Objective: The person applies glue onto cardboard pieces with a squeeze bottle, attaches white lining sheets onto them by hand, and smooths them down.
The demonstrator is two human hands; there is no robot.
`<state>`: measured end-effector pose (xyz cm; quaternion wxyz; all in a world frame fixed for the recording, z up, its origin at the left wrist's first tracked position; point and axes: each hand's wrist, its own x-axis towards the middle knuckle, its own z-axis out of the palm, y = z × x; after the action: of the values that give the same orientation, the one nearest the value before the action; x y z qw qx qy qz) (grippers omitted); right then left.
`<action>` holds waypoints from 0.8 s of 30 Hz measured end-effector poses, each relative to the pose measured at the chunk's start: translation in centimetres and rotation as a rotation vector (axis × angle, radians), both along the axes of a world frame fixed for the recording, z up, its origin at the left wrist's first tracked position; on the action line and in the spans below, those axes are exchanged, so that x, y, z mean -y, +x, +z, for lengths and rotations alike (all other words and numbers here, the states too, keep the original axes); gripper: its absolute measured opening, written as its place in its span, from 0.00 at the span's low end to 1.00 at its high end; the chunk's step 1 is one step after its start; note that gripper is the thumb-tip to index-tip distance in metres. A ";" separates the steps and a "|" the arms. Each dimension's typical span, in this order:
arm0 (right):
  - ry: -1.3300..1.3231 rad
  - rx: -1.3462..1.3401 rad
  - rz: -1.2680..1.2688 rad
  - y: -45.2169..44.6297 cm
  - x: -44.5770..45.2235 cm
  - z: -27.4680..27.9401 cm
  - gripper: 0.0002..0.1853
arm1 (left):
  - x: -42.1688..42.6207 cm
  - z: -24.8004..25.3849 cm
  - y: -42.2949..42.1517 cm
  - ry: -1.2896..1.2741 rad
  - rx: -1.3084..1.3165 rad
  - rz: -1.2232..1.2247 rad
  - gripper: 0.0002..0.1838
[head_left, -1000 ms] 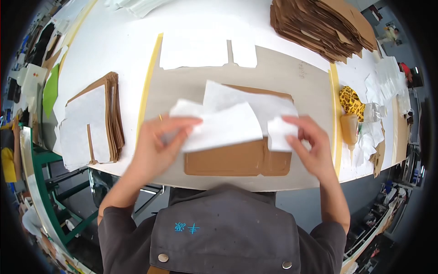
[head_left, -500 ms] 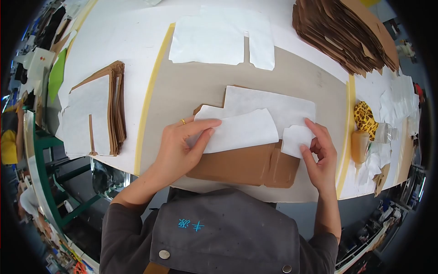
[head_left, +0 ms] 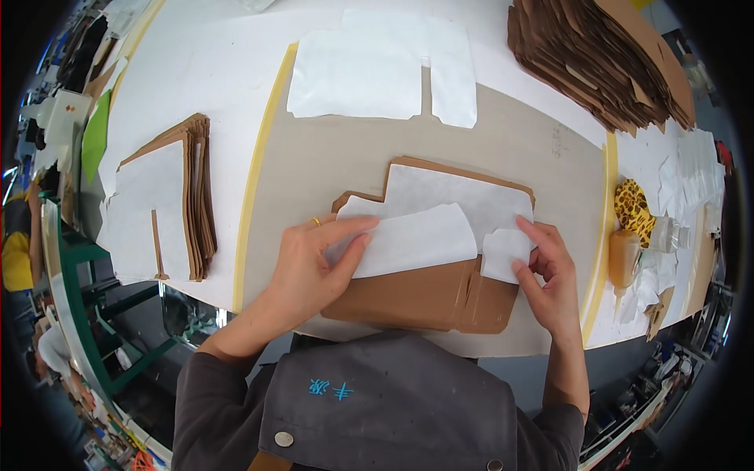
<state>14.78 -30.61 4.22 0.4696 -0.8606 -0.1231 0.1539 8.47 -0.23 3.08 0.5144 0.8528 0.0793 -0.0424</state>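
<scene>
White sheet (head_left: 463,184) lies partly over a brown panel (head_left: 400,297) between the two hands. The left hand (head_left: 310,263) pinches its long folded flap (head_left: 428,239); the right hand (head_left: 554,279) grips the smaller flap (head_left: 499,251) at its edge.

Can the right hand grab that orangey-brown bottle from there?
Probably yes, if it lets go of the white sheet first. The bottle sits near the right hand, and only flat grey mat and yellow tape seem to lie between.
</scene>
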 end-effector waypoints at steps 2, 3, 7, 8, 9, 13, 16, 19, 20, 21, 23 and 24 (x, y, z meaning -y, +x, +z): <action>-0.031 -0.006 -0.005 0.0 -0.1 0.0 0.27 | 0.0 -0.5 0.0 0.006 0.154 0.009 0.10; -0.031 -0.006 -0.006 0.1 -0.2 0.1 0.27 | 0.0 -0.5 0.0 0.006 0.154 0.008 0.10; -0.057 -0.012 0.002 0.2 -0.3 0.4 0.27 | 0.1 -0.3 0.1 0.008 0.105 -0.006 0.10; -0.067 -0.014 0.013 0.2 -0.2 0.4 0.27 | 0.1 -0.3 0.1 0.007 0.094 -0.009 0.11; -0.086 -0.011 -0.013 0.2 -0.2 0.5 0.27 | 0.2 -0.4 0.2 -0.012 0.099 -0.034 0.11; -0.107 -0.012 0.019 0.3 -0.2 0.9 0.25 | 0.2 -0.8 0.3 0.074 0.188 -0.025 0.10; -0.107 -0.030 0.008 0.3 -0.2 1.0 0.24 | 0.4 -0.2 0.3 0.098 0.171 -0.024 0.10; -0.116 -0.054 0.015 0.3 -0.3 1.1 0.24 | 0.5 -0.3 0.4 0.102 0.155 -0.016 0.10; -0.123 -0.051 0.021 0.4 -0.2 1.1 0.24 | 0.6 -0.3 0.4 0.108 0.180 -0.014 0.10; -0.129 -0.049 0.028 0.4 -0.2 1.1 0.24 | 0.6 -0.4 0.4 0.106 0.180 -0.017 0.10; -0.130 -0.037 0.029 0.5 -0.2 1.0 0.24 | 0.5 -0.4 0.3 0.109 0.186 -0.015 0.10; -0.130 -0.024 0.034 0.5 -0.3 0.9 0.24 | 0.5 -0.5 0.3 0.110 0.183 -0.015 0.10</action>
<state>15.28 -30.34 5.16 0.4116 -0.8850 -0.1219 0.1802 8.79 -0.74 2.57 0.4715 0.8807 0.0279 0.0365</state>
